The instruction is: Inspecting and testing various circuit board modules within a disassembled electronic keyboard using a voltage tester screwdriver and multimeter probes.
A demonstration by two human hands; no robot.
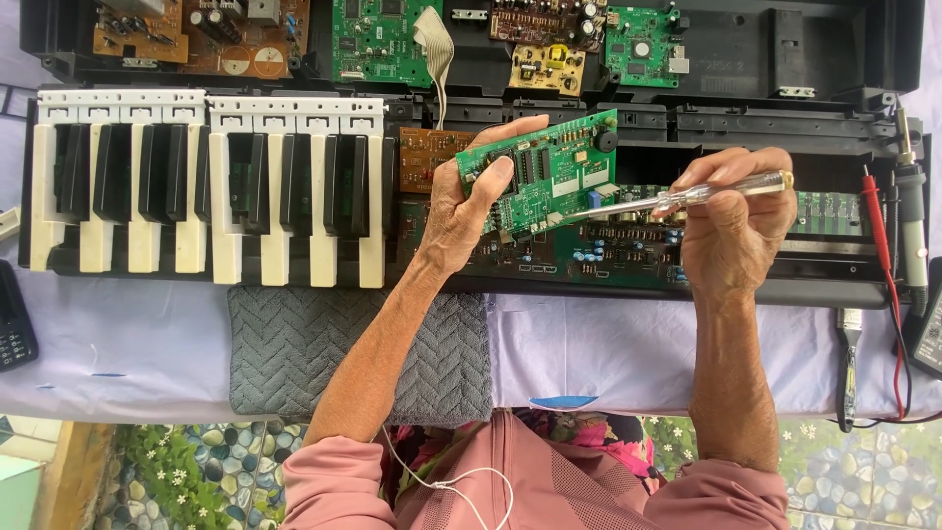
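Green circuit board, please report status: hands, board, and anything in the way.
Left hand grips green circuit board, lifted and tilted. Right hand holds clear-handled screwdriver, tip on the board. Opened keyboard chassis beneath; nothing between.

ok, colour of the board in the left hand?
Green circuit board, held in the left hand; head view.

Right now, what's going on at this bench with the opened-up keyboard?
A person is working over a dismantled electronic keyboard, its case open and several circuit boards exposed. The left hand holds a green circuit board tilted up above the case. The right hand grips a clear-handled screwdriver, its tip resting against that board's lower edge. Blocks of white and black keys sit at the left, and a grey towel lies in front.
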